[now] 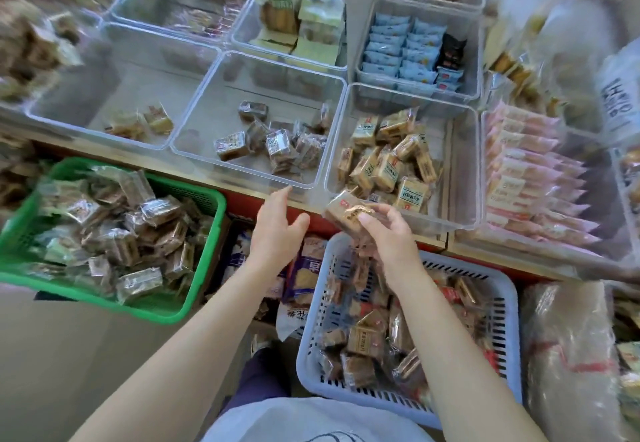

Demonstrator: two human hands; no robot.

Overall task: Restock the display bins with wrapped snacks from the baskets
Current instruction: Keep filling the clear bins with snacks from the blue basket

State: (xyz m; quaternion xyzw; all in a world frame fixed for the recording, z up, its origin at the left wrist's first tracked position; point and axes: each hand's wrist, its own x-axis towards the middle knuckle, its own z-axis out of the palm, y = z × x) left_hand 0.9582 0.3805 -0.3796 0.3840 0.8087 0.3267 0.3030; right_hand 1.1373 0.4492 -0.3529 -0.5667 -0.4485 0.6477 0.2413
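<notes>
My right hand [388, 233] pinches a tan wrapped snack [346, 211] at the front rim of a clear display bin [464, 164] that holds several of the same tan packets. Below it stands a grey-blue slotted basket [504, 320] full of brown and tan wrapped snacks. My left hand [277, 230] hovers open and empty, fingers relaxed, just before the front edge of the middle clear bin [211, 130], which holds a few dark brown packets. A green basket [204, 230] at the left is heaped with clear-wrapped brown snacks.
More clear bins sit behind: one with blue packets [398, 50], one with green-labelled packs [294, 22], a nearly bare one at left [69, 109]. Pink-wrapped rolls [533, 178] fill the right bin. Large snack bags [304, 272] lie between the baskets; plastic sacks [568, 355] stand at right.
</notes>
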